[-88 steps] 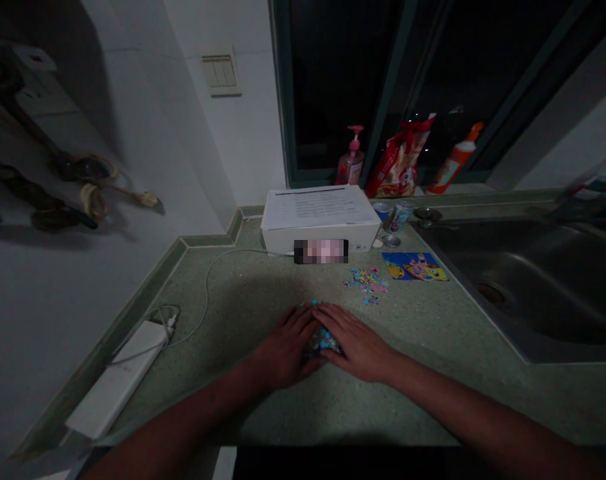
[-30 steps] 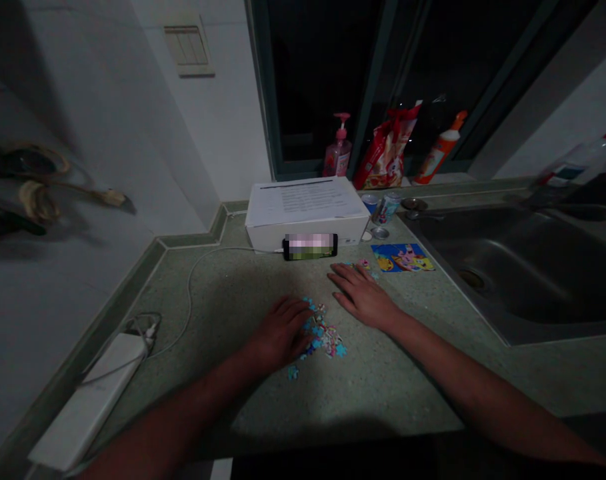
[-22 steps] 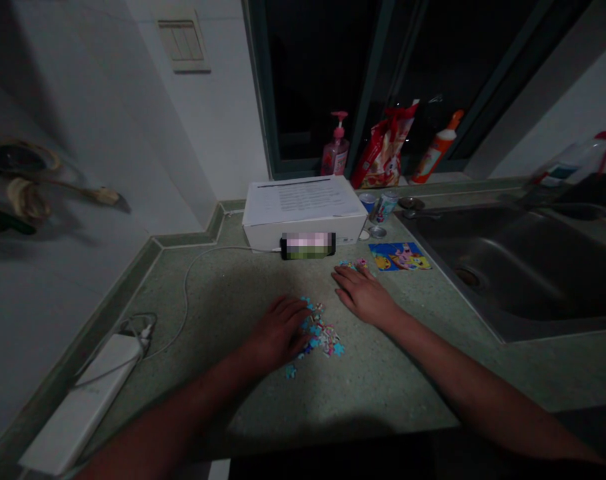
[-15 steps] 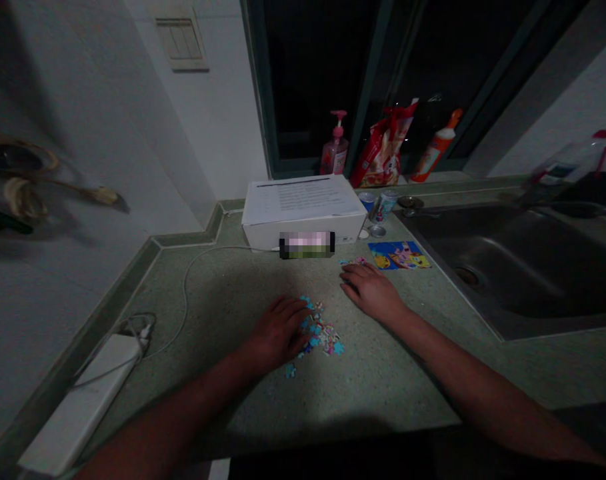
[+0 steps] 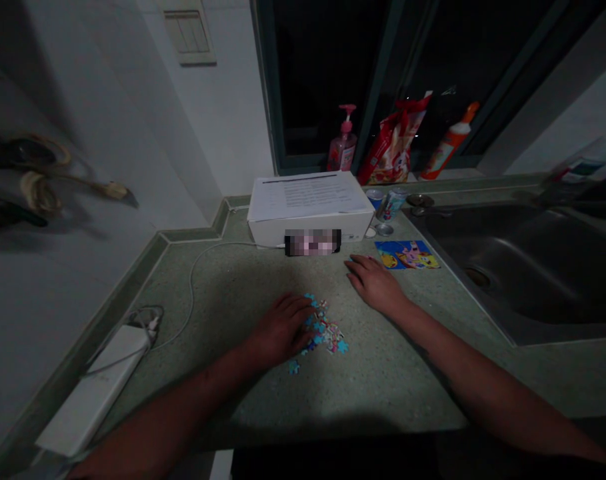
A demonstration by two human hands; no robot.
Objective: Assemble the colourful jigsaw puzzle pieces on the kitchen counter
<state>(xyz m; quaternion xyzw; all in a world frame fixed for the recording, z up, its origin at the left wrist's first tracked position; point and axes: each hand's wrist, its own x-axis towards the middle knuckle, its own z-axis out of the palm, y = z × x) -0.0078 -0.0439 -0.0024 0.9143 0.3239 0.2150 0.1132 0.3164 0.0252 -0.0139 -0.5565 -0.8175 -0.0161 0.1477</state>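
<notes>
two bare hands lie palm down on the speckled green surface (image 5: 383, 383), both in front of the white box (image 5: 310, 230). the left hand (image 5: 281, 327) sits nearer, arm reaching in from the lower left, its fingers lightly curved and touching the edge of one loose heap of puzzle pieces (image 5: 323, 332); i cannot tell whether it holds any under the palm. the heap is too jumbled to count, dozens at a guess, mostly blue with some pink and white, and one stray piece (image 5: 294, 367) lies just apart from it, further from the box. the right hand (image 5: 375, 283) lies flatter and empty, fingers spread a little and pointing toward the box, with the arm coming in from the lower right. it is just beside one bright picture card (image 5: 407, 255), which lies to the right of the box. one sheet of paper (image 5: 307, 198) lies on top of the box, and one blurred phone (image 5: 313, 242) stands against its front. two cans (image 5: 385, 202) stand just right of the box, and one steel sink (image 5: 517, 273) sits further right. three bottles and bags line the window sill behind the box, and one white power strip (image 5: 95, 380) lies well left of it.
</notes>
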